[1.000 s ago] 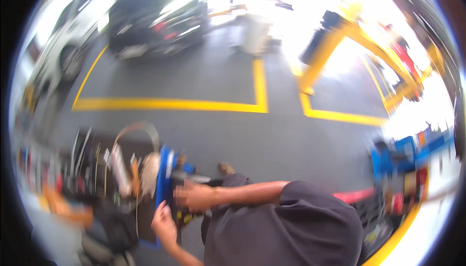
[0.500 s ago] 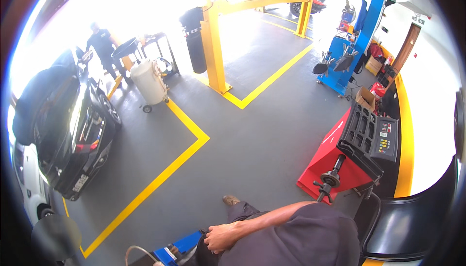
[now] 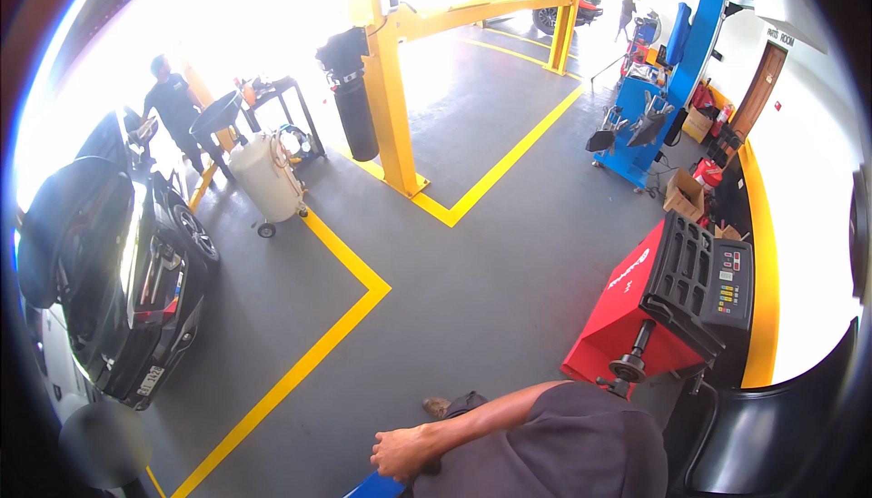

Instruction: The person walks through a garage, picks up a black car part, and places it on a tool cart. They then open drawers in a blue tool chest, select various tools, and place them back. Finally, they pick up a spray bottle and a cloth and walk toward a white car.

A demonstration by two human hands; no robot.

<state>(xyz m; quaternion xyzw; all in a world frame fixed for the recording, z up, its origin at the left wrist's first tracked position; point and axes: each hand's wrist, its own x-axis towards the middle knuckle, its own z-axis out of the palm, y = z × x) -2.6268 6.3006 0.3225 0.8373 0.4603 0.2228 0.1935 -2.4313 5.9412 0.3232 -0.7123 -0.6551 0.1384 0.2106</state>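
My right forearm reaches leftward across the lower middle in a dark sleeve, with my right hand (image 3: 400,453) at its end. Its fingers are curled and their tips are turned under, so whatever they hold, if anything, is hidden. Just below the hand, at the lower edge, shows a piece of a blue panel (image 3: 376,487). A brown shoe (image 3: 436,406) stands on the floor right above my wrist. My left hand is out of the picture.
A red wheel balancer (image 3: 618,289) stands close on my right. Left are a dark car (image 3: 173,325) with its hood up, a wheeled tank (image 3: 265,176) and a person (image 3: 173,103). Ahead rise a yellow lift post (image 3: 386,108) and a blue equipment stand (image 3: 631,112).
The view has shifted, and the room's nearer things sit lower in it. Most of the blue panel and the black thing under my right hand have dropped out, as has the hose at lower left.
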